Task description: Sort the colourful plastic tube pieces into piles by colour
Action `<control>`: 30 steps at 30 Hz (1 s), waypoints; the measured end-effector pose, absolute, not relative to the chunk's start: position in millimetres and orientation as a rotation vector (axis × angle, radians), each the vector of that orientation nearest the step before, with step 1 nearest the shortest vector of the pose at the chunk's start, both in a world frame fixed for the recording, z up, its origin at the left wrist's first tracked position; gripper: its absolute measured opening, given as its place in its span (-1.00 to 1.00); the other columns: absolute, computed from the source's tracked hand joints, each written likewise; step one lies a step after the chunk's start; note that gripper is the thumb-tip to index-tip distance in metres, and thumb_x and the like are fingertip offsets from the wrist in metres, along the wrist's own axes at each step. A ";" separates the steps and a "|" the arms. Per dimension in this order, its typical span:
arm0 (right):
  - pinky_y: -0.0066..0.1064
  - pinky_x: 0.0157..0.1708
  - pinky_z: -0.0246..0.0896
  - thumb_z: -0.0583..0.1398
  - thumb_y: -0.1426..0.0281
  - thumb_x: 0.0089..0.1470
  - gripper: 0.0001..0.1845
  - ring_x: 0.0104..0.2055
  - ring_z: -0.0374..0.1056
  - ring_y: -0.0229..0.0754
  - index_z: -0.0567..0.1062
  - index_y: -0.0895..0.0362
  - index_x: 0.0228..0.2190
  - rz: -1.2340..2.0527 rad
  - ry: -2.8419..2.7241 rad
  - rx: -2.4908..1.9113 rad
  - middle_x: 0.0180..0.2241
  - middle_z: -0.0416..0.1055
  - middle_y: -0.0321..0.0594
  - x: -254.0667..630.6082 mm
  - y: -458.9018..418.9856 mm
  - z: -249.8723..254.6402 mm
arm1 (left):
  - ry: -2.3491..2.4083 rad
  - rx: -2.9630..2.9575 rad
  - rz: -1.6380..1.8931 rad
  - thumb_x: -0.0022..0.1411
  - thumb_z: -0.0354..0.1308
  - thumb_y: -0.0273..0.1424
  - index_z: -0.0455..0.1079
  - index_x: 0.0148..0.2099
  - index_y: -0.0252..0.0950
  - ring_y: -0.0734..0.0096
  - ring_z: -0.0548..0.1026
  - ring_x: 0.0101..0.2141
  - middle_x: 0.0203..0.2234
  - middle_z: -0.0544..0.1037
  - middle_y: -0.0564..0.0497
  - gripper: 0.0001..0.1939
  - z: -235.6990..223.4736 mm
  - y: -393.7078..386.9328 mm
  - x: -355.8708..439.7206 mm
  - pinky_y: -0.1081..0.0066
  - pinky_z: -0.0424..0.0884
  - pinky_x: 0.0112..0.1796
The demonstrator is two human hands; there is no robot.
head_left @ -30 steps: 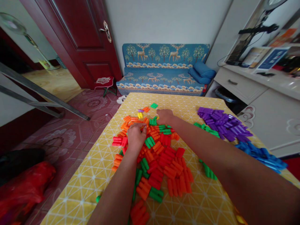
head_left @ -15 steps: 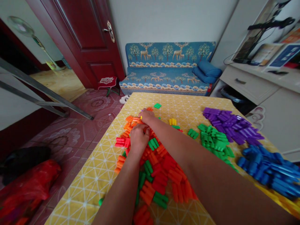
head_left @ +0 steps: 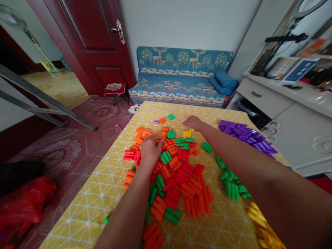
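L hand [head_left: 151,148] over the far-left part of the mixed pile [head_left: 184,175] of red, orange & green blocks — fingers curled, thumb close to them, can't tell if they grip one. R hand [head_left: 192,122] just past the pile, fingers partly bent, pointing left; yellow blocks [head_left: 187,134] right by/under it, can't tell if any held. All on yellow tablecloth [head_left: 90,200]. Purple pile [head_left: 246,134] beyond R forearm, green pile [head_left: 231,190] & yellow pile [head_left: 264,230] on near side, partly hidden — loose green block [head_left: 171,117] toward far edge
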State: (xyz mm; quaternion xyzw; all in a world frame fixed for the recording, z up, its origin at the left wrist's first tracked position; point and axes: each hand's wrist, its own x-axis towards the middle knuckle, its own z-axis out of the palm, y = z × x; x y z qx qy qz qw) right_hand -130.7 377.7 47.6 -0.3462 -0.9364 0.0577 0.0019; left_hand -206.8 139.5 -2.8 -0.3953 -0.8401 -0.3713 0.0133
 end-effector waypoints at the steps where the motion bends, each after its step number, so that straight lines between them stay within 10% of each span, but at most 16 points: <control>1: -0.41 -0.28 0.31 0.23 0.23 0.04 -0.67 -0.21 0.50 -0.04 0.61 0.28 -0.44 0.181 -2.969 -1.118 -0.35 0.58 0.06 -122.6 379.8 45.8 | -2.630 -1.226 -1.143 0.18 0.09 -0.35 0.56 -0.16 -0.25 0.20 0.54 -0.13 -0.19 0.61 -0.08 -0.74 -2.4 139.5 -206.7 0.29 0.39 -0.04; 7: -0.31 -0.19 0.28 0.31 0.07 -0.13 -0.43 -0.07 0.42 0.04 0.50 0.12 -0.11 0.232 -2.980 -1.151 -0.08 0.50 0.00 -100.4 351.4 16.2 | -2.667 -1.219 -1.045 0.20 0.08 -0.32 0.55 -0.12 -0.23 0.26 0.53 -0.12 -0.17 0.61 -0.04 -0.72 -4.0 140.0 -206.5 0.34 0.39 -0.05; 15: -0.29 -0.25 0.25 0.13 0.30 0.04 -0.58 -0.18 0.41 -0.01 0.36 0.14 -0.04 0.295 -2.647 -1.131 -0.19 0.48 -0.03 -81.6 346.5 8.5 | -2.668 -1.240 -1.005 0.21 0.07 -0.31 0.54 -0.11 -0.24 0.25 0.53 -0.11 -0.16 0.61 -0.02 -0.71 -5.6 140.3 -208.4 0.34 0.38 -0.04; 30: -0.33 -0.22 0.30 0.19 0.25 0.06 -0.77 -0.23 0.42 -0.12 0.47 0.10 -0.25 0.475 -2.598 -0.763 -0.26 0.50 -0.17 146.5 301.5 62.9 | -2.686 -1.239 -0.963 0.20 0.03 -0.25 0.54 -0.07 -0.29 0.13 0.52 -0.10 -0.13 0.59 -0.11 -0.63 -8.3 140.9 -210.3 0.24 0.39 -0.05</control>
